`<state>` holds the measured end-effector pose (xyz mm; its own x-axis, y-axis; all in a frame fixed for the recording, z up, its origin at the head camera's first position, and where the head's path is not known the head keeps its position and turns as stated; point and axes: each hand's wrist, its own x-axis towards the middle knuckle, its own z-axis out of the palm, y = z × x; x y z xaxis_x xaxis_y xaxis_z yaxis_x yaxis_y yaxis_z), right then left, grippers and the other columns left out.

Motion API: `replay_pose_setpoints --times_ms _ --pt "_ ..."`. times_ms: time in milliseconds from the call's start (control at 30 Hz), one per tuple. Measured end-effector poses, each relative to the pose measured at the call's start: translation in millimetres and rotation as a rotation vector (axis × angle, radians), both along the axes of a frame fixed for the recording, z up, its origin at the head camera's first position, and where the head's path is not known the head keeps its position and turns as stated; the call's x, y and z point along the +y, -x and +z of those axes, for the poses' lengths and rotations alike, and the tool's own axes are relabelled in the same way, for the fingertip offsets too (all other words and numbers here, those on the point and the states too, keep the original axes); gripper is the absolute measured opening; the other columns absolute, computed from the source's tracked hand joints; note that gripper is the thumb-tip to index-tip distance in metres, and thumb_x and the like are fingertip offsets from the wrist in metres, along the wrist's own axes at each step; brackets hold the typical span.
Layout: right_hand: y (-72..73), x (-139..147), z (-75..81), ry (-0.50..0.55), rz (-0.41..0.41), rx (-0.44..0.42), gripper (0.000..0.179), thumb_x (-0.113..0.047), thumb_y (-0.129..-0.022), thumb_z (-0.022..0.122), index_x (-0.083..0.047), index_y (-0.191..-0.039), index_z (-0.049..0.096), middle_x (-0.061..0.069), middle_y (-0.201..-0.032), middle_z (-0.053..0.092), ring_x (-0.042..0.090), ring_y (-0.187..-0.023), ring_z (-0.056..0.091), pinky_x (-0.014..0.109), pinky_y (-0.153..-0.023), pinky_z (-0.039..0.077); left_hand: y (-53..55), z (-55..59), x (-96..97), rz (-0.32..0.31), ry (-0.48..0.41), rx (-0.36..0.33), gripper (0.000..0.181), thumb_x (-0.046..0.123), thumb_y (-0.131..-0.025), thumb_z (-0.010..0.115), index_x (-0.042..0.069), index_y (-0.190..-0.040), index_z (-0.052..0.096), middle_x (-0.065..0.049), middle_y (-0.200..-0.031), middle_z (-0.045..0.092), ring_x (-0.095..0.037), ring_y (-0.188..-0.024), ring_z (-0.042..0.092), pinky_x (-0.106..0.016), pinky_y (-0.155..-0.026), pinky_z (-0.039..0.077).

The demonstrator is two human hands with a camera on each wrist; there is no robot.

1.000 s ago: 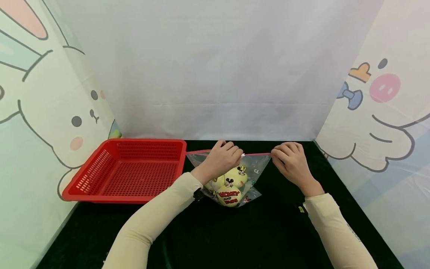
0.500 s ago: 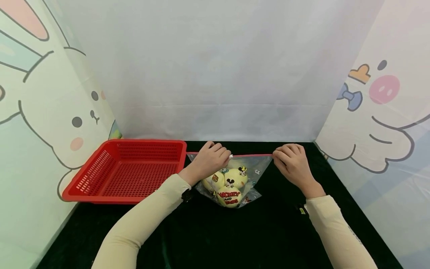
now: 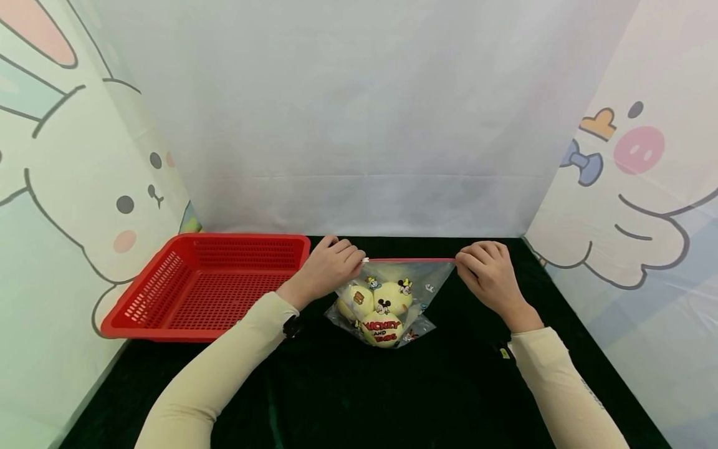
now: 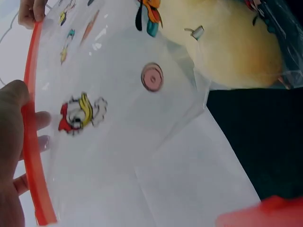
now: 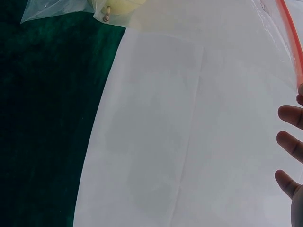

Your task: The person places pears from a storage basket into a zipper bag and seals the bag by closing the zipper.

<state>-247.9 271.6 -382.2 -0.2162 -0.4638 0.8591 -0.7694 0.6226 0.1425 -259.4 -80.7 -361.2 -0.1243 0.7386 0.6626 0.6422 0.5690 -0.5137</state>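
A clear zip bag [image 3: 426, 284] with cartoon prints hangs by its red zip strip between my hands. Inside it sit several round, pale yellow pears [image 3: 392, 298]; a short stem shows on a pear [image 5: 124, 4] in the right wrist view. My left hand [image 3: 324, 269] pinches the zip at the small white slider [image 3: 366, 260], covering the bag's left corner. In the left wrist view, that hand's [image 4: 10, 142] fingers lie on both sides of the red strip [image 4: 32, 137]. My right hand [image 3: 488, 274] pinches the strip's right end, its other fingers spread apart below.
A red plastic basket [image 3: 303, 249] with slatted sides stands left of the bag, close to my left forearm. Dark green cloth [image 3: 359, 399] covers the table. Pale printed curtains [image 3: 364, 125] enclose the back and both sides.
My left hand has slid leftward along the red zip strip, the white slider travelling with it. More of the pears is uncovered. My right hand has stayed nearly still.
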Motion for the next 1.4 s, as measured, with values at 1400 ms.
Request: replay_pose_setpoints --times_ms 1400 --pt "-0.5 5 -4.1 0.012 -0.001 -0.018 0.03 -0.022 -0.104 0.053 -0.003 -0.09 0.072 0.014 -0.091 0.068 0.04 -0.086 0.058 0.058 -0.079 0.04 -2.1 -3.1 -75.7 -0.04 -0.075 -0.107 0.036 0.023 -0.107 0.039 0.002 -0.097 0.066 -0.008 -0.083 0.07 -0.023 -0.075 0.063 -0.04 -0.066 0.048"
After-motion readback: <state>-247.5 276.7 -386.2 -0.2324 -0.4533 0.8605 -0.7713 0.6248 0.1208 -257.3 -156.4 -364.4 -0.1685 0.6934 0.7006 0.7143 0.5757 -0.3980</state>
